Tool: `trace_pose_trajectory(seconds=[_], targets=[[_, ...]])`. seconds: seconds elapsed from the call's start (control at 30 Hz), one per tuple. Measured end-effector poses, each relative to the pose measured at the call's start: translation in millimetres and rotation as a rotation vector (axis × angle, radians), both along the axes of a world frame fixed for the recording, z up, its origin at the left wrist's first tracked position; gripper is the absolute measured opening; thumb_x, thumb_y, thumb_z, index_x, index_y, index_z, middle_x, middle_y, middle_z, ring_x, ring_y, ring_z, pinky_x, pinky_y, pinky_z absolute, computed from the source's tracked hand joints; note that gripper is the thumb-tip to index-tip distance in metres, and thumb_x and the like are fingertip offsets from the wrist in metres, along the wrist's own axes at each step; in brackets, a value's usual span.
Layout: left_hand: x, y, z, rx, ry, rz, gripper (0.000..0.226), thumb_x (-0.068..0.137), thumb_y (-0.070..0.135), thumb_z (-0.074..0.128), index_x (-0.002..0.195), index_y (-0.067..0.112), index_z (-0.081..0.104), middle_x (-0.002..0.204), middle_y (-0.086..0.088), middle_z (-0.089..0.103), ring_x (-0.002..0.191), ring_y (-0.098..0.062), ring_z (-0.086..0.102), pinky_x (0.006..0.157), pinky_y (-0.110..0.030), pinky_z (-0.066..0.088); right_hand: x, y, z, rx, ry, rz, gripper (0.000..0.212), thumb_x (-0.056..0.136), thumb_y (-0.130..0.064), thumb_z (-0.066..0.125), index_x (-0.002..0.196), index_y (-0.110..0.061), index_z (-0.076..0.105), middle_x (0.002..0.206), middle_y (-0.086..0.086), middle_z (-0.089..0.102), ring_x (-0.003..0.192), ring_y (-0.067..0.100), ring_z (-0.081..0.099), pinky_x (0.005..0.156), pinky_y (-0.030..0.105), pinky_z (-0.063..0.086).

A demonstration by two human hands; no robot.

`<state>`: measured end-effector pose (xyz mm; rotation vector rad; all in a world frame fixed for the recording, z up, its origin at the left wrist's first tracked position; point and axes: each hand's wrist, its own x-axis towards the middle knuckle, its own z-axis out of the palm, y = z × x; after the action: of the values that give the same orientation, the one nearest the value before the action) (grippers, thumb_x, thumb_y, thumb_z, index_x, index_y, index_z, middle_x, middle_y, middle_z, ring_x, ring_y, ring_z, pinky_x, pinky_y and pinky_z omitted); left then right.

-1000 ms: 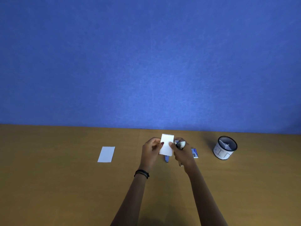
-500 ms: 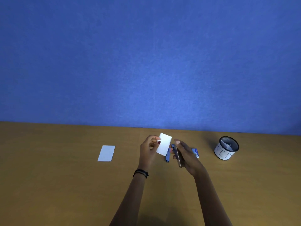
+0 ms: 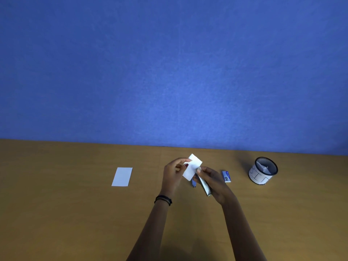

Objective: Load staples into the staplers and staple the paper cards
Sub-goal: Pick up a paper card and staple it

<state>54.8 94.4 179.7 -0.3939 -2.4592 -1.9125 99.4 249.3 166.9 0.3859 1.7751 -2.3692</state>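
My left hand point(image 3: 173, 173) pinches a small white paper card point(image 3: 193, 166) by its left edge and holds it tilted above the wooden table point(image 3: 75, 213). My right hand point(image 3: 212, 180) grips a silver stapler point(image 3: 204, 184), whose front end meets the card's right edge under my thumb. A second, blue stapler point(image 3: 194, 183) lies on the table just below the card, mostly hidden. Another white card point(image 3: 122, 176) lies flat to the left. A small blue staple box point(image 3: 226, 176) rests to the right of my right hand.
A black mesh cup point(image 3: 263, 171) with a white label and folded paper inside stands at the right, near the blue wall point(image 3: 169, 72) that rises at the table's far edge.
The card has tilted and its right edge now meets the silver stapler's front end. My right hand has turned the stapler and brought it up against the card.
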Motion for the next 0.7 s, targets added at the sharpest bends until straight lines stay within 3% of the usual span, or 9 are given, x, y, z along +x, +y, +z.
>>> trace_pose_trajectory(seconds=[0.2, 0.33, 0.43, 0.7], targets=[[-2.2, -0.2, -2.4, -0.025, -0.005, -0.061, 0.024, 0.089, 0.01, 0.058, 0.091, 0.03, 0.07, 0.095, 0.022, 0.067, 0.078, 0.009, 0.058, 0.063, -0.006, 0.042, -4.0, -4.8, 1.7, -0.024, -0.05, -0.019, 0.047, 0.074, -0.035, 0.072, 0.108, -0.005, 0.064, 0.097, 0.009, 0.07, 0.083, 0.019, 0.061, 0.07, 0.028, 0.052], [-4.6, 0.0, -5.9, -0.039, -0.011, -0.088, 0.024, 0.089, 0.007, 0.057, 0.094, 0.025, 0.072, 0.099, 0.014, 0.069, 0.08, 0.008, 0.057, 0.062, -0.006, 0.041, -6.6, -6.5, 1.1, -0.047, -0.055, -0.024, 0.039, 0.081, -0.03, 0.068, 0.111, -0.006, 0.064, 0.102, 0.015, 0.066, 0.088, 0.026, 0.059, 0.071, 0.032, 0.05], [-5.6, 0.3, -6.9, -0.039, -0.003, -0.093, 0.026, 0.089, 0.005, 0.056, 0.094, 0.024, 0.073, 0.098, 0.016, 0.069, 0.085, 0.008, 0.059, 0.064, -0.006, 0.041, -7.5, -8.2, 0.3, -0.07, -0.053, -0.015, 0.033, 0.085, -0.024, 0.066, 0.112, -0.004, 0.064, 0.1, 0.012, 0.071, 0.085, 0.021, 0.068, 0.064, 0.027, 0.054], [-6.5, -1.1, -10.5, -0.043, -0.021, -0.105, 0.027, 0.09, 0.005, 0.055, 0.094, 0.025, 0.073, 0.096, 0.018, 0.068, 0.088, 0.007, 0.059, 0.066, -0.008, 0.043, -9.2, -10.5, -3.6, -0.065, -0.074, -0.038, 0.034, 0.079, -0.026, 0.069, 0.103, -0.002, 0.069, 0.094, 0.015, 0.072, 0.078, 0.021, 0.068, 0.062, 0.028, 0.055]])
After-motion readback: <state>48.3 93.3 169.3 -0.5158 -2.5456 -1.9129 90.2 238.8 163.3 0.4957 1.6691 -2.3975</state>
